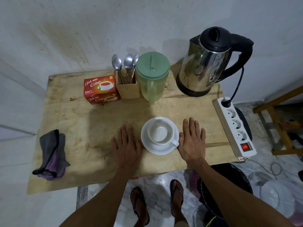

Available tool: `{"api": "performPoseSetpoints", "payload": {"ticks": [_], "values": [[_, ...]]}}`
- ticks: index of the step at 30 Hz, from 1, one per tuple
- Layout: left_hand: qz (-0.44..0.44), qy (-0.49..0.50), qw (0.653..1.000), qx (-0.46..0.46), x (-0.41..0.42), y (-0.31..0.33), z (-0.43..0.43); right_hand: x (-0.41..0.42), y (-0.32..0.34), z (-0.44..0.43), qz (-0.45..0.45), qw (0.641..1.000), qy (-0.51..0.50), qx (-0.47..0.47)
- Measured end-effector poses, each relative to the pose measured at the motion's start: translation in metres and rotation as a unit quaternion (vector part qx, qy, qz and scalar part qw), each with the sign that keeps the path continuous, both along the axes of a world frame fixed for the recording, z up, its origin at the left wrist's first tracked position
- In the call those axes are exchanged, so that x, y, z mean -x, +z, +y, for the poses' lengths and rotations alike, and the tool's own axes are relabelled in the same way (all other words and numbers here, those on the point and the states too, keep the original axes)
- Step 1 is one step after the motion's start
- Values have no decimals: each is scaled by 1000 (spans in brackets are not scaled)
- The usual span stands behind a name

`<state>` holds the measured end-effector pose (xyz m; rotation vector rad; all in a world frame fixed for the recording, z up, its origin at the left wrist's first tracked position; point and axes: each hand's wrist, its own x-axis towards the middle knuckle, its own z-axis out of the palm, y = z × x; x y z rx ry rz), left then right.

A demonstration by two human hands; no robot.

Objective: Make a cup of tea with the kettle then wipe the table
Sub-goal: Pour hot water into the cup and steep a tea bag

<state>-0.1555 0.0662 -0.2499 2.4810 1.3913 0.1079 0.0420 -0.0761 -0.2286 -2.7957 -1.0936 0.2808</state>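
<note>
An empty white cup (159, 132) stands on a white saucer (153, 149) near the front of the wooden table (78, 122). My left hand (126, 147) lies flat on the table just left of the saucer, fingers spread. My right hand (192, 142) lies flat to the right, close to the cup's handle. A steel kettle (205, 63) with a black lid and handle sits on its base at the back right. A red tea box (100, 89) sits at the back left. A grey and purple cloth (51, 154) lies at the left edge.
A wooden holder (128, 88) with three spoons (125, 64) and a green-lidded pitcher (152, 76) stand at the back. A white power strip (234, 126) with a lit red switch lies along the right edge, the kettle's cord plugged in. A black bin (229, 181) stands on the floor.
</note>
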Motion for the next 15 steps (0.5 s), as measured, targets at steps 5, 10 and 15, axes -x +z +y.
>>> {"api": "performPoseSetpoints", "payload": {"ticks": [5, 10, 15], "values": [[0, -4, 1000, 1, 1, 1, 0, 0, 1, 1, 4, 1000, -3, 0], [1, -1, 1000, 4, 0, 2, 0, 1, 2, 1, 6, 1000, -4, 1], [-3, 1, 1000, 10, 0, 2, 0, 0, 1, 1, 5, 1000, -2, 1]]}}
